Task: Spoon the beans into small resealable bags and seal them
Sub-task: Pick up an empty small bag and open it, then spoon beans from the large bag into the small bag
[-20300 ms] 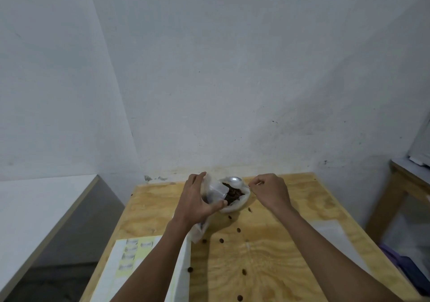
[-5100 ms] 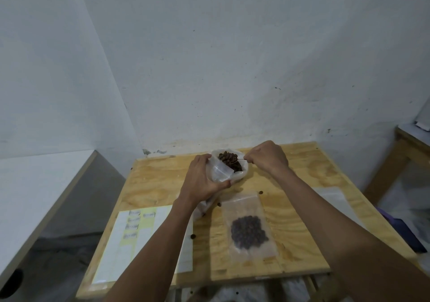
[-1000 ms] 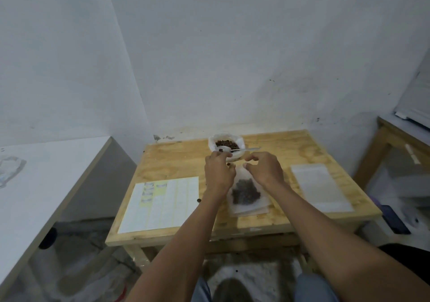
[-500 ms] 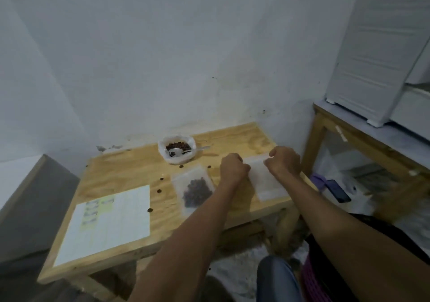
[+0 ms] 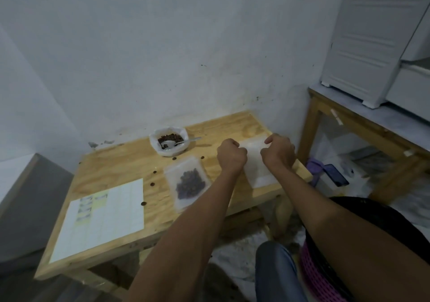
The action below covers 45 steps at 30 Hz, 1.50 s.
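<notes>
Beans fill bowl with spoon; bag holds more.

A single wide-angle view is given, taken from the person's head and aimed forward and down. The wooden counter is seen from above and from its near right side, at about arm's reach, with both forearms entering from the bottom edge. The left hand and right hand are placed near the middle of the frame. The white wall fills the upper half, and straight edges are bent toward the borders by the lens. No second view is provided, so nothing is shared.
</notes>
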Tool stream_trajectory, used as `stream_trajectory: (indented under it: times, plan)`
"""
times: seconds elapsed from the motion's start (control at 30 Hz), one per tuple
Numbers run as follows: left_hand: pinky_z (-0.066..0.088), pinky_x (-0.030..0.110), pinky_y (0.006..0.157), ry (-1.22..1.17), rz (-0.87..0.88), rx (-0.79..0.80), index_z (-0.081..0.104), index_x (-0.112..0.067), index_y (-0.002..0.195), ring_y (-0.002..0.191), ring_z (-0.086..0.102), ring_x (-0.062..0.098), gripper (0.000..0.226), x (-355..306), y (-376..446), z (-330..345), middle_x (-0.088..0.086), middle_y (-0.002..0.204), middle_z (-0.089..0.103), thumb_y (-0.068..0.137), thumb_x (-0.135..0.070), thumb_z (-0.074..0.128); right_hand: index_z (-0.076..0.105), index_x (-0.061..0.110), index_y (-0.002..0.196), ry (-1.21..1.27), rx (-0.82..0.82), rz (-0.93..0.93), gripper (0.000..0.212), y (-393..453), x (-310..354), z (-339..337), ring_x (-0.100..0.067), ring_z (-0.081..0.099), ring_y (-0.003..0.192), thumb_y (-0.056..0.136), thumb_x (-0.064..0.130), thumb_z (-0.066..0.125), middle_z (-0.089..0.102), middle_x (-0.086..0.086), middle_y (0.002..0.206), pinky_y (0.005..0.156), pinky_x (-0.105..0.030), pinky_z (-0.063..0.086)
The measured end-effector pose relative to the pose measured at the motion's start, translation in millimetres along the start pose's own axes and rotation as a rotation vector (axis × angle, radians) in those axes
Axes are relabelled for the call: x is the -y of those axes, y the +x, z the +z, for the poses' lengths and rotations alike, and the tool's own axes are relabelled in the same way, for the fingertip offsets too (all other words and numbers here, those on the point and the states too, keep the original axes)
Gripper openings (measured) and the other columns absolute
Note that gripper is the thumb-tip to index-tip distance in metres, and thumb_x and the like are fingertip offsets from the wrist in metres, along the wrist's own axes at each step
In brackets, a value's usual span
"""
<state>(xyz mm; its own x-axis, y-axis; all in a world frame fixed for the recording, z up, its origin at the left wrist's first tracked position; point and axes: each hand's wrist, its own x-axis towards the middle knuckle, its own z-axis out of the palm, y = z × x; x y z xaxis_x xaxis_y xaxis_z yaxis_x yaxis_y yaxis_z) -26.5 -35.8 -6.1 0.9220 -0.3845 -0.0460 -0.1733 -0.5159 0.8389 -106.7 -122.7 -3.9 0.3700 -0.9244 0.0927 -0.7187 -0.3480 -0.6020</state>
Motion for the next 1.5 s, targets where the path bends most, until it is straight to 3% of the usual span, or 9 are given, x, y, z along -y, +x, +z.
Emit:
stream_trajectory:
  times: [0.2,0.4,0.53,0.67,0.83,0.93,1.1,1.27,1.5]
  plan:
    - [0.053,0.036,0.072,-0.618,-0.321,-0.028,0.060,-0.009,0.104,0.077,0.058,0.024,0.029,-18,12,-12,0.013,0.104,0.067,0.084,-0.008,0.080,0.061,0.012,0.113,0.312,-0.020,-0.013,0.031,7,20,-25,-0.032,0.064,0.100,0.084,0.006,0.070,0.063,-0.009,0.110,0.071,-0.028,0.043]
    - [0.044,0.026,0.050,-0.946,-0.188,-0.036,0.059,-0.019,0.096,0.060,0.053,0.017,0.027,-26,18,-59,0.010,0.081,0.064,0.088,0.004,0.070,0.061,0.022,0.104,0.709,0.248,-0.096,0.029,10,65,-56,-0.018,0.060,0.076,0.080,0.017,0.077,0.062,-0.002,0.096,0.058,-0.026,0.042]
    - [0.046,0.029,0.063,-0.863,-0.001,-0.024,0.061,-0.020,0.106,0.073,0.061,0.018,0.029,-20,22,-114,0.002,0.084,0.074,0.090,0.004,0.063,0.069,0.018,0.088,0.878,0.409,-0.237,0.013,-3,107,-72,-0.015,0.066,0.071,0.087,0.026,0.078,0.072,-0.001,0.089,0.059,-0.028,0.052]
    - [0.045,0.019,0.050,-0.707,0.105,-0.091,0.057,-0.012,0.113,0.052,0.060,0.003,0.026,-9,22,-169,0.001,0.080,0.071,0.091,0.001,0.063,0.076,0.014,0.093,0.683,0.523,-0.421,0.015,-19,146,-69,-0.012,0.065,0.068,0.080,0.008,0.081,0.070,-0.005,0.079,0.062,-0.027,0.050]
    - [0.048,0.030,0.075,-0.445,0.311,-0.308,0.054,-0.014,0.096,0.083,0.058,0.014,0.025,13,27,-210,0.001,0.093,0.063,0.084,-0.005,0.074,0.074,0.014,0.095,0.521,0.538,-0.490,0.028,-40,186,-46,-0.022,0.066,0.067,0.072,-0.001,0.082,0.075,-0.017,0.085,0.062,-0.031,0.054]
    - [0.045,0.027,0.069,-0.412,0.369,-0.425,0.053,-0.015,0.086,0.072,0.052,0.012,0.028,17,22,-218,-0.003,0.081,0.057,0.081,-0.020,0.080,0.072,0.015,0.093,0.526,0.514,-0.507,0.031,-52,199,-30,-0.023,0.070,0.068,0.070,-0.001,0.085,0.075,-0.014,0.082,0.066,-0.034,0.056]
    - [0.058,0.043,0.065,-0.596,0.311,-0.269,0.053,-0.010,0.090,0.069,0.069,0.032,0.034,23,19,-227,0.006,0.074,0.063,0.083,-0.023,0.083,0.071,0.013,0.095,0.536,0.523,-0.498,0.034,-63,208,-14,-0.020,0.070,0.067,0.069,-0.001,0.087,0.074,-0.008,0.076,0.068,-0.036,0.059]
    - [0.061,0.039,0.067,-0.800,0.291,-0.146,0.053,-0.006,0.092,0.066,0.068,0.030,0.020,22,14,-234,0.022,0.076,0.064,0.087,0.008,0.068,0.068,0.009,0.097,0.635,0.598,-0.457,0.033,-68,209,-12,-0.023,0.070,0.074,0.072,-0.003,0.086,0.067,-0.007,0.074,0.073,-0.040,0.062]
    - [0.061,0.038,0.073,-0.758,0.238,-0.118,0.071,0.000,0.087,0.079,0.067,0.030,0.020,22,20,-234,0.013,0.080,0.067,0.086,0.014,0.057,0.063,0.010,0.099,0.804,0.678,-0.451,0.025,-74,205,-13,-0.021,0.069,0.067,0.082,0.000,0.079,0.070,-0.015,0.081,0.062,-0.035,0.060]
